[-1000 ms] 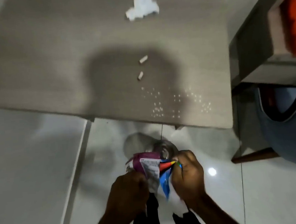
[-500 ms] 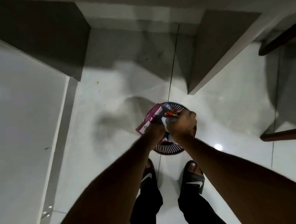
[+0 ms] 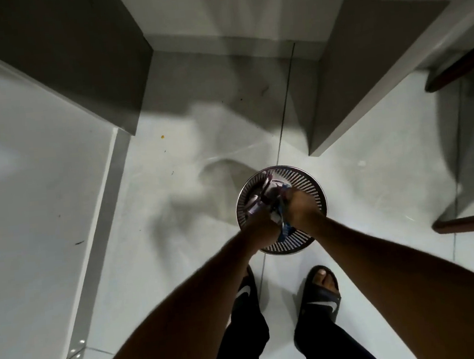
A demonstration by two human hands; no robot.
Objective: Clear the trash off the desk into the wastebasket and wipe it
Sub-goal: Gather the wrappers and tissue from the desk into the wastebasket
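A round metal mesh wastebasket [image 3: 308,182] stands on the white floor in front of my feet. Both my hands reach down into its mouth. My left hand [image 3: 259,226] is shut on a purple and white snack wrapper [image 3: 257,203]. My right hand [image 3: 299,206] is shut on a blue wrapper [image 3: 285,228] that hangs between the two hands. The wrappers sit low inside the basket's rim. The desk top itself is out of view; only its underside and panels show.
Grey desk side panels stand at the left [image 3: 80,64] and right [image 3: 364,74] of the leg space. Dark wooden chair legs [image 3: 471,222] are at the right. My feet in black slides [image 3: 321,295] stand just behind the basket. A small orange crumb [image 3: 162,136] lies on the floor.
My view dropped from the desk top to the floor beneath it. Both hands carried the wrappers down and forward, from above the basket into its mouth.
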